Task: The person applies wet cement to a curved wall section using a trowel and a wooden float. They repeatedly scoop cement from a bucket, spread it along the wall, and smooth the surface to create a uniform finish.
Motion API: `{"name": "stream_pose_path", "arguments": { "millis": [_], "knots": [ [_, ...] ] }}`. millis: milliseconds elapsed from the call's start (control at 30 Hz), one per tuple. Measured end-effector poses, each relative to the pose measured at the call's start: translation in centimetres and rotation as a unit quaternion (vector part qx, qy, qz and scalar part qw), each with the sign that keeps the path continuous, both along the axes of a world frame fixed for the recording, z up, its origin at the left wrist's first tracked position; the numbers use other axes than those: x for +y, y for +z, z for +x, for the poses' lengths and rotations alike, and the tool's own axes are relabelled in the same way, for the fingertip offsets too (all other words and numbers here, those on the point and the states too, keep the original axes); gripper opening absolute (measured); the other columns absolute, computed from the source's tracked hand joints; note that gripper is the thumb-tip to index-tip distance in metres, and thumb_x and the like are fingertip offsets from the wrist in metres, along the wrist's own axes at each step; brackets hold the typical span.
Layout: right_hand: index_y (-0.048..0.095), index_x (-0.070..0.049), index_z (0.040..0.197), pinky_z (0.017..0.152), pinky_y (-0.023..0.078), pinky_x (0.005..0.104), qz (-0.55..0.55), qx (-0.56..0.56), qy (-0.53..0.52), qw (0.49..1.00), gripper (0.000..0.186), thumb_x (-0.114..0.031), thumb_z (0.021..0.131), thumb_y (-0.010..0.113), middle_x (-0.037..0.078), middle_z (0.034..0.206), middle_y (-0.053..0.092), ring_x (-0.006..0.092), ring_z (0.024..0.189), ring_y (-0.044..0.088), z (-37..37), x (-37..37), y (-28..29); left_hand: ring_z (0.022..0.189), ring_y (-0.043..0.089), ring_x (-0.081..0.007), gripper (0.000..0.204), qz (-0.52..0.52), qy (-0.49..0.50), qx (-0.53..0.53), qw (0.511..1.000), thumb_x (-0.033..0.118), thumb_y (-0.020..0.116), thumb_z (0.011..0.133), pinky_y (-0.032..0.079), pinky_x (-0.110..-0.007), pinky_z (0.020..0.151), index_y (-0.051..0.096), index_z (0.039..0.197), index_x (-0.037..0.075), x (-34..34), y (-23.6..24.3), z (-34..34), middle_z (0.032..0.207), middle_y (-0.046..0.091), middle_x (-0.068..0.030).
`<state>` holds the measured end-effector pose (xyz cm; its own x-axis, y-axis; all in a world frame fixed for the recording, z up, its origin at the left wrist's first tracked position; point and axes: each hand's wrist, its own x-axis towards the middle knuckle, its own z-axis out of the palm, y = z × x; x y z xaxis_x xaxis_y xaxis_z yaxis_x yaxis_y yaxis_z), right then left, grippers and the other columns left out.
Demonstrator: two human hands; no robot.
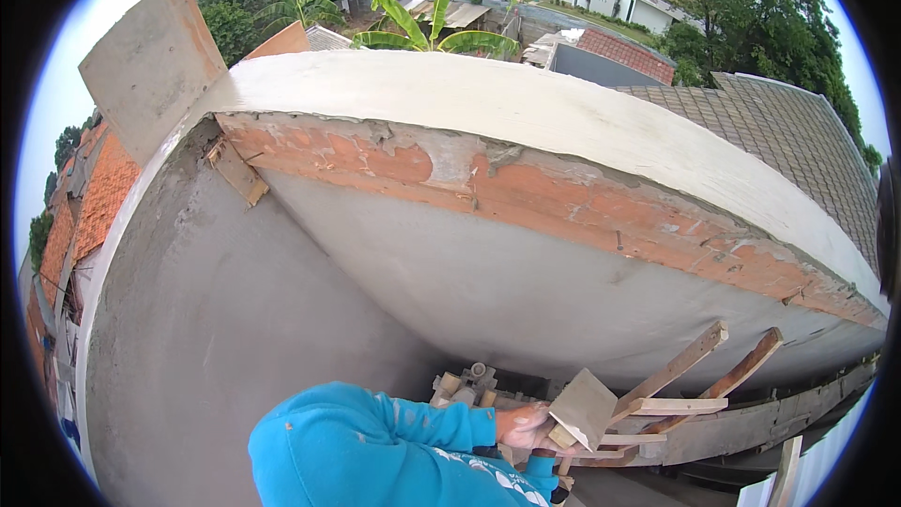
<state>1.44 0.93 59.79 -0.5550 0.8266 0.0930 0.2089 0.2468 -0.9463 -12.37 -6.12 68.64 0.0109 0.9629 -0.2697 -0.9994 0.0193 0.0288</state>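
Observation:
My left arm, in a bright blue sleeve, reaches across to the right at the bottom of the view. My left hand [524,425], with pale smears on it, is closed at the lower left edge of a small, squarish grey board [584,407]. The board is tilted and looks smeared with mortar. A short wooden piece [562,437] shows at its lower corner, against the hand. Just below the board, my right hand [569,451] shows only as a strip of skin by a second blue sleeve; its fingers are hidden.
Grey plastered walls [375,244] meet in a corner ahead, under a band of exposed orange brick [563,188] and a pale ledge [469,80]. A larger board [155,66] stands at upper left. Wooden sticks [680,361] jut up at right beside planks [751,422]. Roofs and trees lie beyond.

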Motion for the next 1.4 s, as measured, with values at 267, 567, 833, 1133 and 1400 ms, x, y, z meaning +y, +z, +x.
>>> {"name": "stream_pose_path", "arguments": {
  "millis": [267, 567, 833, 1133, 1400],
  "knots": [
    [0.045, 0.004, 0.133, 0.107, 0.035, 0.0422, 0.011, 0.069, -0.018, 0.997, 0.057, -0.034, 0.094, 0.063, 0.020, 0.132, 0.048, 0.0353, 0.122, 0.046, -8.8, 0.3, 6.6, 0.086, 0.071, -0.0209, 0.050, -0.061, -0.006, 0.356, 0.932, 0.045, 0.053, 0.100, 0.060, -0.032, 0.073, 0.060, 0.116, -0.002, -5.2, 5.6, -4.7, 0.100, 0.068, -0.0127],
    [0.041, 0.008, 0.136, 0.107, 0.034, 0.0444, 0.127, 0.007, -0.023, 0.992, 0.053, -0.028, 0.097, 0.050, 0.022, 0.136, 0.046, 0.0353, 0.121, 0.046, -8.3, 9.1, 5.2, 0.082, 0.068, -0.0191, 0.045, -0.284, 0.338, 0.461, 0.770, 0.039, 0.056, 0.100, 0.057, -0.031, 0.070, 0.059, 0.118, -0.001, -10.6, 6.2, -9.1, 0.100, 0.066, -0.0124],
    [0.044, 0.000, 0.137, 0.111, 0.030, 0.0430, -0.259, 0.312, 0.043, 0.913, 0.052, -0.025, 0.091, 0.043, 0.015, 0.140, 0.043, 0.0284, 0.130, 0.038, -8.6, 14.3, 7.7, 0.084, 0.068, -0.0209, 0.046, -0.369, 0.499, 0.448, 0.643, 0.038, 0.057, 0.099, 0.057, -0.033, 0.072, 0.058, 0.122, -0.002, -11.6, 6.6, -8.4, 0.102, 0.067, -0.0133],
    [0.052, -0.003, 0.133, 0.108, 0.035, 0.0425, -0.310, 0.350, -0.133, 0.874, 0.056, -0.044, 0.097, 0.040, 0.012, 0.134, 0.053, 0.0274, 0.125, 0.048, -8.8, 16.5, 16.4, 0.087, 0.067, -0.0175, 0.036, -0.568, 0.621, 0.472, 0.262, 0.026, 0.058, 0.099, 0.057, -0.031, 0.074, 0.061, 0.119, -0.004, -23.7, 11.9, -8.2, 0.101, 0.069, -0.0131],
    [0.046, -0.003, 0.140, 0.109, 0.035, 0.0434, -0.025, 0.333, -0.142, 0.932, 0.059, -0.044, 0.098, 0.043, 0.015, 0.141, 0.048, 0.0286, 0.130, 0.045, -10.8, 20.4, 24.5, 0.103, 0.063, -0.0302, 0.026, -0.694, 0.449, 0.502, -0.252, 0.019, 0.065, 0.093, 0.050, -0.040, 0.091, 0.067, 0.113, 0.004, -37.8, 20.3, -9.6, 0.110, 0.066, -0.0124]
  ]
}}
